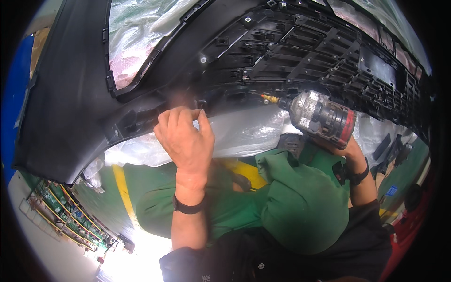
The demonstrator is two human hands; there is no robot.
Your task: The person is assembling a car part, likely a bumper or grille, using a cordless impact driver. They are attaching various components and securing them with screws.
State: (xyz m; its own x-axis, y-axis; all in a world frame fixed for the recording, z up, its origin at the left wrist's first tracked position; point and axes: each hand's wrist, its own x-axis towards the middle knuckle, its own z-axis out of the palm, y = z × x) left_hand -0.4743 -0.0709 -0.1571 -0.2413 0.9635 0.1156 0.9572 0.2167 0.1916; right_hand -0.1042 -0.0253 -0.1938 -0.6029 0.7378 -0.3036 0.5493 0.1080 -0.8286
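A large black plastic car bumper (75,89) spans the view, its ribbed inner side with the grille (300,56) facing me. My left hand (185,136) is raised in front of its lower edge, thumb and forefinger pinched together. Whatever is at those fingertips is too small to name. In my right hand (346,149) is a cordless power driver (319,115), gripped from below and mostly hiding the fingers. Its yellowish bit (269,98) points left at the bumper's lower edge; I cannot tell whether the tip touches it.
Clear plastic sheeting (235,134) lies under the bumper, with more behind its openings. My green-trousered legs (300,202) are bent close below. Yellow lines (123,190) mark the green floor. A rack with yellow rails (70,218) stands at the lower left, and something red (408,230) at the right.
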